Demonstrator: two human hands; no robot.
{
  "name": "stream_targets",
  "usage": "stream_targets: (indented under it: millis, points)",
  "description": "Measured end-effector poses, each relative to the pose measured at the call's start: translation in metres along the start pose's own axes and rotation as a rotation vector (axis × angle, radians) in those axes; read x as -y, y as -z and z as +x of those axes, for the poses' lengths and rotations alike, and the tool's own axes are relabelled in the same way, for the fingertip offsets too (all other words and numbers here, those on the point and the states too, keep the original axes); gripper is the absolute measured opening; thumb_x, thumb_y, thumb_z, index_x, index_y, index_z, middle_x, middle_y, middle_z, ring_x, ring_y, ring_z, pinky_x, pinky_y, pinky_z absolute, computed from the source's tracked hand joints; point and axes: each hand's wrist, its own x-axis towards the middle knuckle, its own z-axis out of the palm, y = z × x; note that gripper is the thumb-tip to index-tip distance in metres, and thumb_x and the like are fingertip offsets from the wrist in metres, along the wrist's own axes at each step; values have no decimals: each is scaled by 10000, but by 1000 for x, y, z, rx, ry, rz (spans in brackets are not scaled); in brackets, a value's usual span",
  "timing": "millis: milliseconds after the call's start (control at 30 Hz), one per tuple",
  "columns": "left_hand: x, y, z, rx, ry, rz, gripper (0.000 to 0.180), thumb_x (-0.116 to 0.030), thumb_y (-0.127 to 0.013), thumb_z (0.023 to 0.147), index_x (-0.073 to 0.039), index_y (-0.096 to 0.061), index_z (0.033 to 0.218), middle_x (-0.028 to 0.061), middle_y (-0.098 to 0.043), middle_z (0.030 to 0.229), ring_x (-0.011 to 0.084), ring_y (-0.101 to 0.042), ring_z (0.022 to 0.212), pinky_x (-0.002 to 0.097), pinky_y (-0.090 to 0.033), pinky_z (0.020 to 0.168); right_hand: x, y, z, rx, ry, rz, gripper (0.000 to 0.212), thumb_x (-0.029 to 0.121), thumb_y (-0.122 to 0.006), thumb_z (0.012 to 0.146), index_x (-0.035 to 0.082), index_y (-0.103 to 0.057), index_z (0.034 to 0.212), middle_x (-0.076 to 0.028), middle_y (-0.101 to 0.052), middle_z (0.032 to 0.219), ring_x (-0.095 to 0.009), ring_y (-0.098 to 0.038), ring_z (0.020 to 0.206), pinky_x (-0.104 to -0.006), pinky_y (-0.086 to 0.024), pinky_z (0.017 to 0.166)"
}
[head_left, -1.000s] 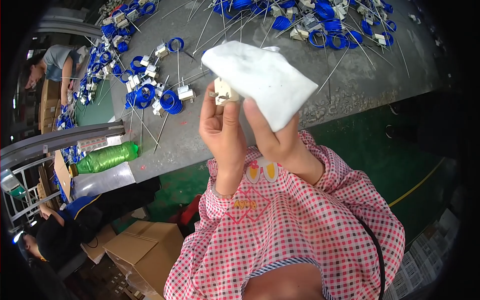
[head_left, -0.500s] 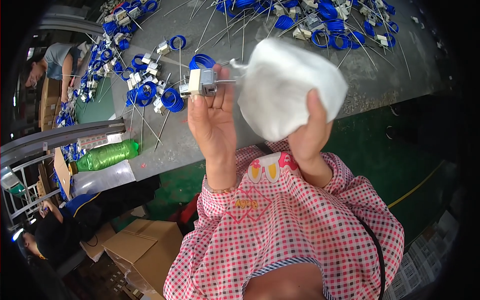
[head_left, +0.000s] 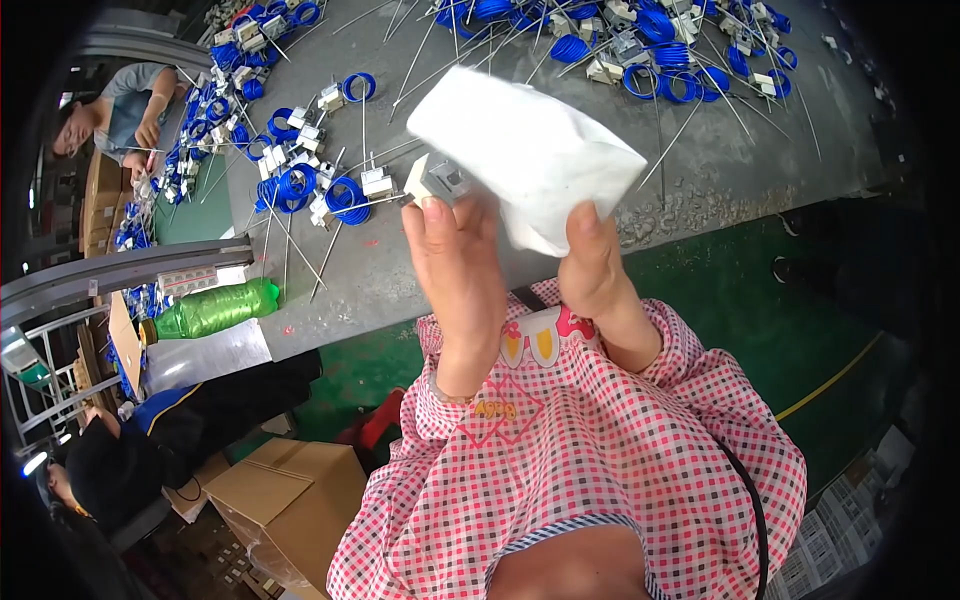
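Between the thumb and fingers of my left hand (head_left: 455, 270) is a small cream-and-grey metal thermostat (head_left: 432, 182), held above the table. My right hand (head_left: 592, 262) pinches a white cloth (head_left: 525, 145) by its lower right part, thumb on top. The cloth spreads up and left over the right end of the thermostat and covers the tips of my left fingers. Whether it touches the thermostat, I cannot tell. Just left of my left hand, another thermostat (head_left: 378, 184) lies on the table beside a blue coil (head_left: 347, 200).
Thermostats with blue coiled tubes and thin metal rods lie in a pile (head_left: 660, 50) at the back and along the left. A green bottle (head_left: 215, 308) rests at the table's near left. Two people work at left. A cardboard box (head_left: 285, 480) stands below.
My left hand has moved right and turned its back more to view. The cloth has swung left over the thermostat's end. At far left, the other person's hands have come up together.
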Motion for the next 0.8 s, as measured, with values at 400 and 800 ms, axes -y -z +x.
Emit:
stream_targets:
  millis: [400,800]
  points:
    - [-15,-10,-4,27,-21,349,285,-92,-538,795,-14,-362,1004,84,-555,900,97,-520,775,194,-401,674,5,4,9,-143,-200,-261,259,40,-602,699,-22,-534,942,-54,-592,832,-96,-549,755,-220,-434,647]
    - [-22,-16,-7,9,-1,416,230,-56,-562,775,-41,-375,908,49,-574,804,42,-496,685,161,-369,566,-1,10,13,-155,-7,-164,371,31,-597,664,-21,-489,1014,-45,-569,871,-91,-525,784,-234,-427,685]
